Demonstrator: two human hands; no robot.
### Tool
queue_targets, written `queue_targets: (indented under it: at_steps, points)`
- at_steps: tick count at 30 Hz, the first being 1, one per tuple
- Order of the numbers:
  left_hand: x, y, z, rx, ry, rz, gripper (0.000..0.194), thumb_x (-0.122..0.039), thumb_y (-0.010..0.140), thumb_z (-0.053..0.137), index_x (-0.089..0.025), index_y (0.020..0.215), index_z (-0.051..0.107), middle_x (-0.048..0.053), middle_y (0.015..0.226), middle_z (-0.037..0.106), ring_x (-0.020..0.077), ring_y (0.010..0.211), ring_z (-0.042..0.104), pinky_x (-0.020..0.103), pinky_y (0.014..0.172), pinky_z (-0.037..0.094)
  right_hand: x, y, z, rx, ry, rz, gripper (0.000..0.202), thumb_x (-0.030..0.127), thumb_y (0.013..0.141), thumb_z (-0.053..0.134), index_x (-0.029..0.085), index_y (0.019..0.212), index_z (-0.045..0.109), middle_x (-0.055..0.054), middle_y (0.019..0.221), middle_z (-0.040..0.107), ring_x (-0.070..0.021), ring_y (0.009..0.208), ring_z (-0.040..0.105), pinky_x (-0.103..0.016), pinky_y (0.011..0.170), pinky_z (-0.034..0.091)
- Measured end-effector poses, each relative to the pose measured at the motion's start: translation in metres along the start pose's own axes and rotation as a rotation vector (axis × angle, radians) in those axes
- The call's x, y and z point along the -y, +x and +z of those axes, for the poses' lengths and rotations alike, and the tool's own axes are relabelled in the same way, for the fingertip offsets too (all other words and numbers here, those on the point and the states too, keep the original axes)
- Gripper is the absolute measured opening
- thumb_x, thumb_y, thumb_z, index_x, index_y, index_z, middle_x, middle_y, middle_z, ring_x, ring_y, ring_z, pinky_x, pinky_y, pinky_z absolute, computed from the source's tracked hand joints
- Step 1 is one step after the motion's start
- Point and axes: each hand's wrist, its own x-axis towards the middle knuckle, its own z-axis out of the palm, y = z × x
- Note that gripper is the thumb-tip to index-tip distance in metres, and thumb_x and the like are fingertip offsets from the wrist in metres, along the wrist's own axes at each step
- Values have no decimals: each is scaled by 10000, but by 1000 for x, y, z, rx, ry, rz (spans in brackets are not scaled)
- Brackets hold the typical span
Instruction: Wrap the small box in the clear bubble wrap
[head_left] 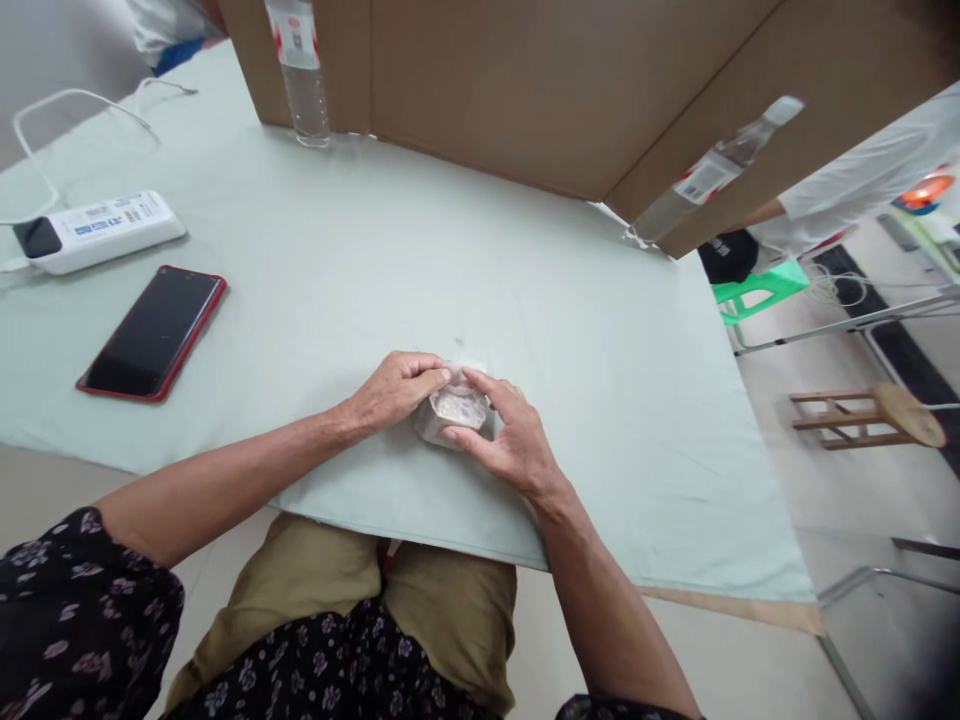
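Small grey-white packet (454, 410) on the pale green cloth (570, 330), near the front edge of the table, just before the person's lap. Shape roughly six-sided and flat; long axis not clear, perhaps slightly left to right, cannot tell which way pointing.

Left hand (394, 390) at the packet's left side, fingers curled and pinched on its upper left corner, thumb against it. Right hand (510, 435) at the right side, fingers half closed around the packet, index finger on the top edge, thumb at the lower edge. Both hands resting on the cloth, holding the packet between them.

To the left, well apart: red phone (154, 332), lying screen up, and a white power strip (97, 230) with cable behind it. Far back, a bottle (302, 75) upright before the cardboard wall (525, 90); another bottle (712, 170) at the right corner of the cardboard. Wide bare cloth between hands and cardboard, and also to the right up to the table edge. Front edge close under the wrists.
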Motion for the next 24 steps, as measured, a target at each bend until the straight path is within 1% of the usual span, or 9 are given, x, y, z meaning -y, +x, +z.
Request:
queue_targets:
  at_steps: [2,4,8,12,14,16,19,22,24]
  points:
    - [0,0,2,-28,-36,-20,277,-393,815,586,-138,777,687,1,695,640,126,651,554,236,608,413,2,0,2,-4,49,31,631,490,828,752,270,1383,548,-106,1278,702,-298,1112,675,-482,947,542]
    - [1,0,2,-39,-70,-36,270,-388,806,589,-138,780,689,8,711,651,127,652,559,238,609,414,4,-1,5,-36,81,41,629,482,828,754,260,1377,543,-116,1300,688,-294,1132,671,-463,938,552]
    - [0,1,1,-34,-90,-61,268,-392,809,591,-142,780,680,0,686,629,118,621,531,236,584,389,5,-2,10,-96,80,11,623,444,840,750,256,1383,511,-111,1288,681,-271,1114,672,-430,922,557]
    - [1,0,0,-40,-82,-77,269,-402,809,610,-144,757,662,-24,623,574,100,568,472,228,550,347,5,-2,12,-137,-36,-29,633,470,873,710,256,1418,470,-109,1190,712,-293,1088,668,-495,972,509]
    - [2,1,-1,-32,-112,-70,277,-411,802,634,-138,798,679,-16,657,605,104,594,499,230,574,375,5,-3,13,-144,-80,-49,621,475,895,679,251,1429,457,-116,1175,712,-304,1087,663,-512,972,493]
    - [2,1,-4,22,-164,-65,308,-424,786,667,-131,880,695,12,750,667,128,672,573,244,633,428,6,-3,14,-143,-90,-62,611,463,904,668,251,1434,450,-129,1221,690,-308,1109,653,-509,966,491]
    - [0,0,-9,166,-208,-67,373,-385,725,726,-129,994,681,51,888,715,178,815,654,276,721,482,4,-4,14,-166,-93,-61,642,467,875,699,260,1432,454,-151,1318,629,-329,1187,617,-528,988,479]
    - [-5,-1,-12,266,-191,-61,459,-281,657,740,-137,1084,654,65,983,729,212,928,680,302,788,510,-4,-3,11,-185,-46,22,799,539,815,743,275,1485,396,-175,1462,512,-356,1273,560,-586,1049,442]
    - [-7,-1,-13,294,-175,-57,498,-234,643,730,-142,1125,644,74,1036,733,226,977,687,319,819,524,-10,-2,10,-139,56,106,931,604,779,753,276,1535,320,-185,1542,424,-361,1311,531,-599,1070,435]
